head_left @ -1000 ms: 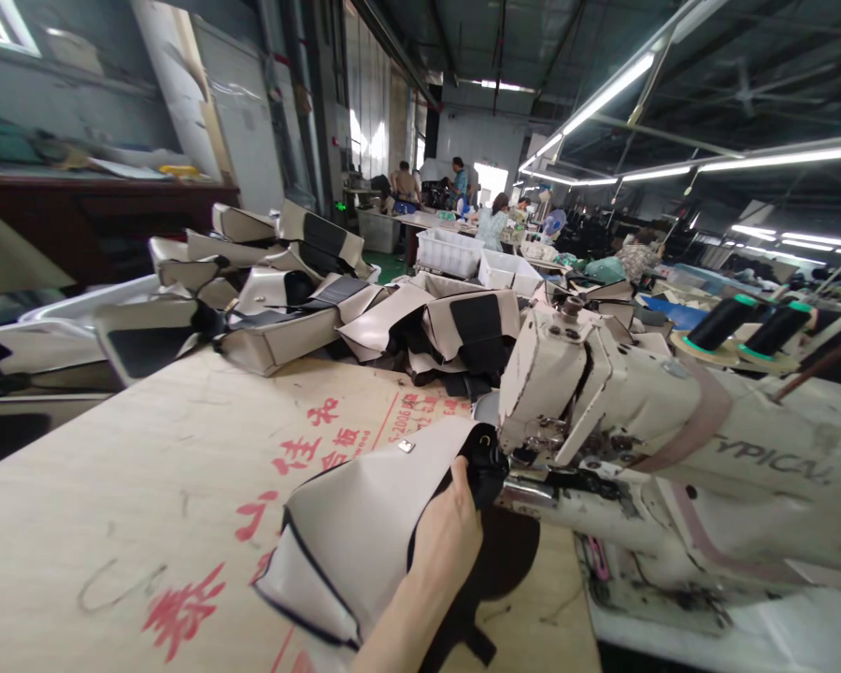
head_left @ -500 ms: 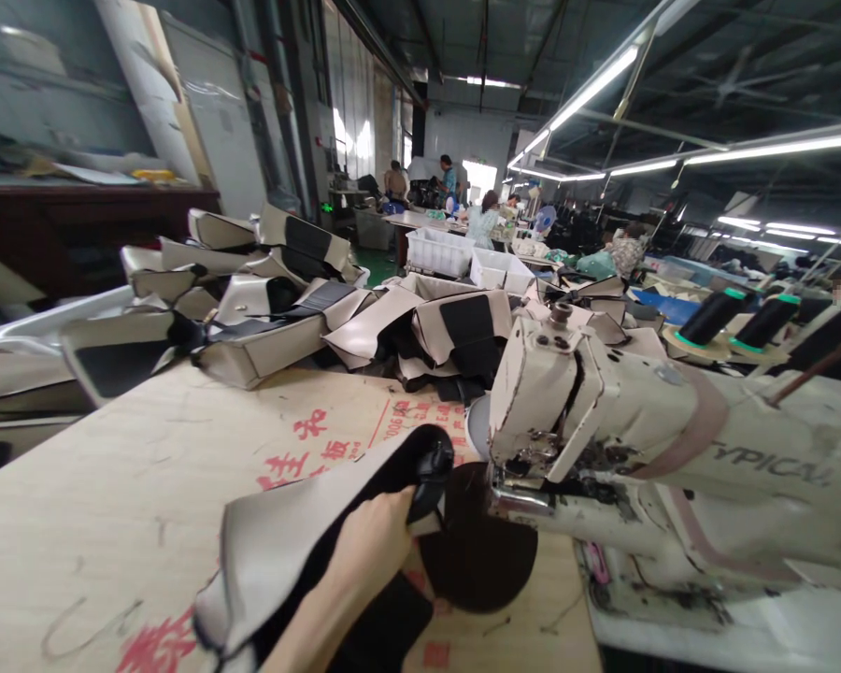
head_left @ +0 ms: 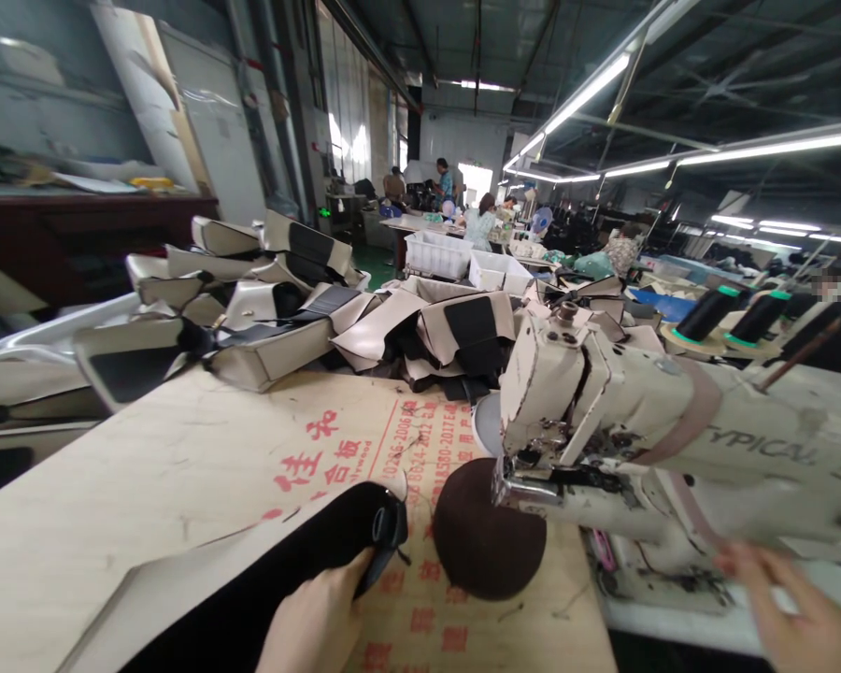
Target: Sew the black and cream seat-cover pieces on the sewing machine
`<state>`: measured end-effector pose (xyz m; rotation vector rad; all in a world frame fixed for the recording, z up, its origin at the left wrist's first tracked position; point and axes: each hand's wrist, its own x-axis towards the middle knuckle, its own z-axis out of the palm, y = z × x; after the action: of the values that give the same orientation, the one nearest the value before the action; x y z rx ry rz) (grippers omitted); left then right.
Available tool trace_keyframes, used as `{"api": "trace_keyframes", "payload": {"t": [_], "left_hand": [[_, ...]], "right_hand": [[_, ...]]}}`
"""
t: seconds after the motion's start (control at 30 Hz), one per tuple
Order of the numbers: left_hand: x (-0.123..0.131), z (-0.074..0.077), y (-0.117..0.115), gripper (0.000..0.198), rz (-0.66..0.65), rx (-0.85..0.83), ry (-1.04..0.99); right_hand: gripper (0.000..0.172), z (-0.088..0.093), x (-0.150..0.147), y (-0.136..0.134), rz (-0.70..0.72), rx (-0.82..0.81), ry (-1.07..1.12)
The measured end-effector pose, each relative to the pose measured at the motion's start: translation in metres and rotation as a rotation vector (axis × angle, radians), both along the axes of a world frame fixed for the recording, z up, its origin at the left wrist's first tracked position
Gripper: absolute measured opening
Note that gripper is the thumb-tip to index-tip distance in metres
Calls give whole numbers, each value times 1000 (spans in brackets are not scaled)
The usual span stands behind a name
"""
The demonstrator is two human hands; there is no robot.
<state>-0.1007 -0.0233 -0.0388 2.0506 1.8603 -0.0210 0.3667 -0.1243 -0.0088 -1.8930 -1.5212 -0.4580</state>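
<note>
Left hand (head_left: 312, 617) grasping black-edged beige vinyl panel (head_left: 252, 561) on plywood desk (head_left: 147, 449), right hand (head_left: 795, 608) open, lower right of frame, near sewing machine (head_left: 603, 430)

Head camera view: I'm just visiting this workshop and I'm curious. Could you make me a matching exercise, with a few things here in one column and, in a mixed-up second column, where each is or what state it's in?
Things:
1. Left hand
2. Right hand
3. Black thread spools
4. Round dark brown pad

Places or states:
A. Lying on the plywood tabletop, beside the sewing machine
B. Open and blurred, at the lower right, near the sewing machine
C. Holding a cream vinyl panel with black edging
D. Upright behind the sewing machine

Right pairs: 1-C, 2-B, 3-D, 4-A.
</note>
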Motion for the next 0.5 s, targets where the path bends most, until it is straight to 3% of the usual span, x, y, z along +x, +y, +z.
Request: {"api": "trace_keyframes", "payload": {"t": [0.07,0.17,0.23,0.37,0.5], "left_hand": [[4,-1,-5,54,6,12,0],[5,-2,-13,53,10,17,-51],[5,-2,-19,53,6,10,-122],[7,-2,-25,46,1,57,-177],[6,-8,-25,40,4,107,-183]], "right_hand": [[33,-44,-27,15,147,-218,-23],[39,-106,-58,39,117,-339,-104],[42,-136,-65,53,62,-381,-216],[41,-170,-57,64,-21,-430,-348],[46,-177,-41,60,-1,-428,-434]]}}
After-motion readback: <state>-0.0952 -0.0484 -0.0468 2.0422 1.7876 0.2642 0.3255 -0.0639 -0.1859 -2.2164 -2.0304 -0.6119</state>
